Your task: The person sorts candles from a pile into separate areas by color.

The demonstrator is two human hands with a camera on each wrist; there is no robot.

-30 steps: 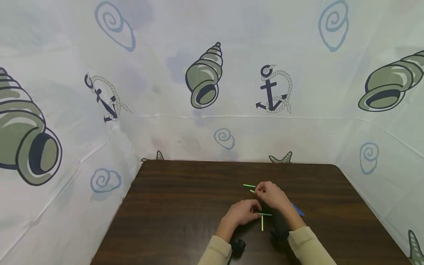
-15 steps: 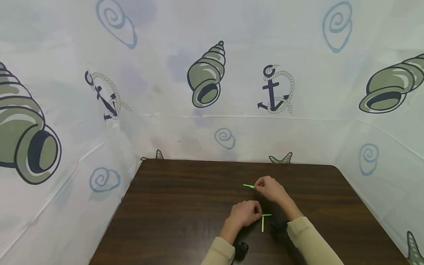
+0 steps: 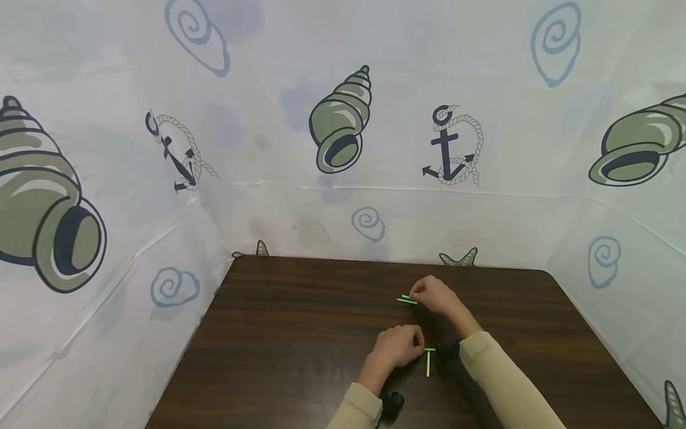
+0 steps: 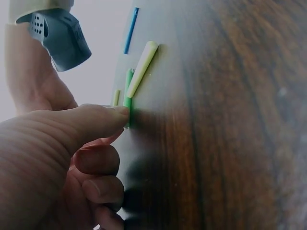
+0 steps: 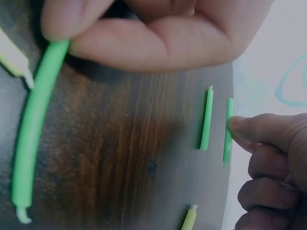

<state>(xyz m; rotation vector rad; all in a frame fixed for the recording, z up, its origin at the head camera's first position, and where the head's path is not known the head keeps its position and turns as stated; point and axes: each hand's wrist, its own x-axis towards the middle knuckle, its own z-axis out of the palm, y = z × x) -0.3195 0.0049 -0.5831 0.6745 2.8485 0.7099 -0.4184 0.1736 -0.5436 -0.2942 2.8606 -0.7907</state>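
Note:
Near the table's middle-right, my left hand (image 3: 399, 345) pinches one end of a thin green candle (image 5: 31, 134) between thumb and forefinger. A yellow candle (image 3: 428, 364) meets that candle at its middle, forming a T that points toward me. Farther back, my right hand (image 3: 436, 296) pinches another slim green candle (image 5: 228, 129) between thumb and finger. Just in front of it another green candle (image 5: 206, 120) lies nearly parallel on the table, slightly apart. In the right wrist view the large hand at the top is my left, and the smaller one at right is my right.
Part of another yellow candle (image 5: 189, 219) shows at the bottom of the right wrist view. A blue candle (image 4: 130, 31) lies farther off in the left wrist view. The dark wooden table (image 3: 284, 333) stands before a patterned cloth (image 3: 257, 107). Each wrist carries a dark camera (image 3: 392, 402).
My right hand has moved away from me, bringing its green candle from the near side to the far side of the lying one. My left thumb and finger have closed on their candle.

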